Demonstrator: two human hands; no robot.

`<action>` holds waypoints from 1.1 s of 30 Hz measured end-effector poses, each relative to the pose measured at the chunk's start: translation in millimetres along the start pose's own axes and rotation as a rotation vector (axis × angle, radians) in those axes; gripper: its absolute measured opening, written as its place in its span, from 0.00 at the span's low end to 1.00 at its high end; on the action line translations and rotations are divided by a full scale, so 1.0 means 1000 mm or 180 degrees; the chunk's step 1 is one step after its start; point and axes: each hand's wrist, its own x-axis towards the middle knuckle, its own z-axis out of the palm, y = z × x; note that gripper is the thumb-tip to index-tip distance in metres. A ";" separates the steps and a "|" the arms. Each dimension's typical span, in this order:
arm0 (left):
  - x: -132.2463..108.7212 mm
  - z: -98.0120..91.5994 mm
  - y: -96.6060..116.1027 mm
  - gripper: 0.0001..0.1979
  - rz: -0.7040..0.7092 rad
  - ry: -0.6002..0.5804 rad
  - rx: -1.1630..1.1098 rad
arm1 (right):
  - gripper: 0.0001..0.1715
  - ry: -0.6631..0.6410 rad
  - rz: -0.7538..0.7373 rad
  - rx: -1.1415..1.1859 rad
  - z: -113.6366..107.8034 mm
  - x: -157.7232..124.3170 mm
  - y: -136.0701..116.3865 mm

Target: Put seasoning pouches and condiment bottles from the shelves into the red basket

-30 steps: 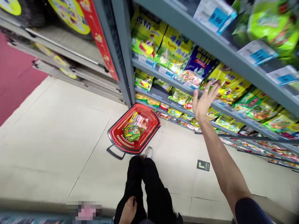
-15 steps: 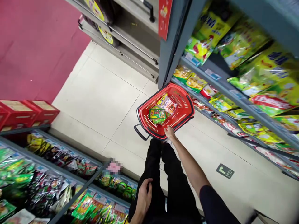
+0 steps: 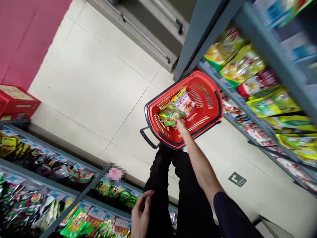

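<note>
Reaching down, your right hand [image 3: 182, 127] dips over the near rim of a red plastic shopping basket [image 3: 209, 79], fingers bunched and only part open. Its fingertips [image 3: 178, 121] touch the edge of a green snack packet [image 3: 169, 114], though you cannot tell from this view whether they have hold of it. A pale printed packet [image 3: 185, 103] lies against the green one, and the two sit together on the basket's floor. The basket stands on pale floor tiles [image 3: 91, 79] just in front of your feet, with its black handle [image 3: 148, 137] dropped outward toward the lower left.

Your left hand [image 3: 141, 213] hangs low beside your black trousers [image 3: 160, 175], fingers loosely curled and apart, with nothing visible in its grip. Below it runs a store shelf of foil snack packets [image 3: 32, 195], with a pixelated patch [image 3: 115, 174] blurred along its edge.

To your right, a grey metal shelf unit [image 3: 200, 39] carries yellow and green bagged goods [image 3: 242, 64], its upright post just beside the basket. A green floor sticker with an arrow [image 3: 237, 179] marks the tiles, and a red carton [image 3: 17, 100] sits at the edge of a red floor mat [image 3: 24, 36].
</note>
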 end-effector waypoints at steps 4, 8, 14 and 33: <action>0.006 0.017 0.051 0.27 -0.0265 -0.0471 -0.1318 | 0.16 -0.0089 -0.0015 0.0556 -0.026 -0.157 -0.031; -0.018 0.042 0.126 0.34 -0.0204 -0.1368 -0.2105 | 0.24 -0.0296 -0.0323 0.0968 -0.076 -0.328 -0.030; -0.082 0.052 0.161 0.33 0.0418 -0.1314 -0.1440 | 0.25 -0.0828 -0.0369 0.0584 -0.147 -0.425 0.038; -0.173 0.125 0.235 0.29 0.2068 -0.2680 -0.0539 | 0.26 -0.0363 -0.1428 0.1186 -0.292 -0.434 -0.087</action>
